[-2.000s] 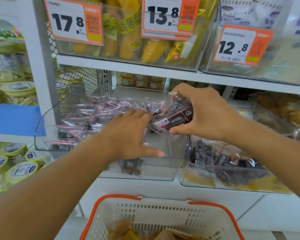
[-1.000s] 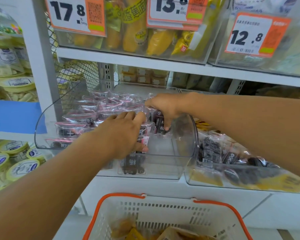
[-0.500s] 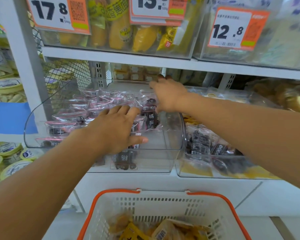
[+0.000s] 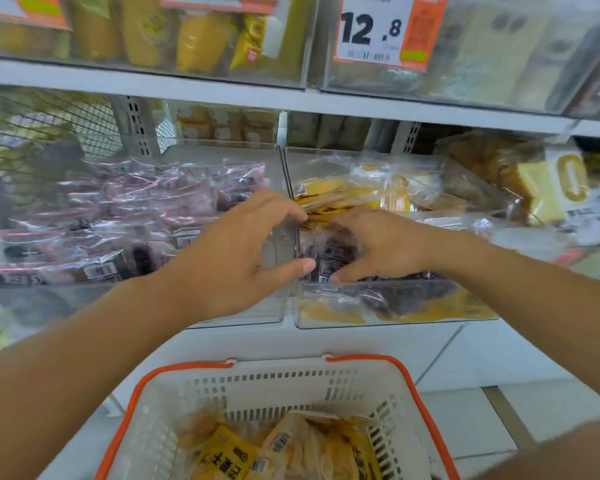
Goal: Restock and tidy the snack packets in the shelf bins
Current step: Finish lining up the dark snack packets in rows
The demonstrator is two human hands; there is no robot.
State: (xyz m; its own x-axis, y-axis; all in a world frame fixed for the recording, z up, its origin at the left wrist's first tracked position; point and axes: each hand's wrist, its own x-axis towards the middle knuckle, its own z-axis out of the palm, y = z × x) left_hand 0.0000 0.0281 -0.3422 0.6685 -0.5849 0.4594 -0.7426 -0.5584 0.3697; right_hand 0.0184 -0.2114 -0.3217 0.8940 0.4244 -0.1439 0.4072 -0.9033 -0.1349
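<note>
Your left hand point(image 4: 243, 258) sits over the right end of the left clear bin point(image 4: 236, 306), fingers spread and gently bent with the thumb stretched toward the wall it shares with the right clear bin point(image 4: 388, 315). The fingertips point(image 4: 293, 211) reach that dividing wall; whether they pinch anything there, you cannot tell from this view. The pink-edged dark snack packets point(image 4: 118, 216) lie stacked to the left of your palm, apart from your fingers.

Your right hand point(image 4: 378, 247) reaches down into the right clear bin, fingers curved around a dark packet point(image 4: 329, 252) in clear wrap, thumb under its lower edge. That packet sits against the left wall of the bin, just beside your left thumb. Yellow packets point(image 4: 340, 195) lie just behind your right fingers.

Below, the white basket point(image 4: 291, 386) with orange handles holds more yellow packs.
</note>
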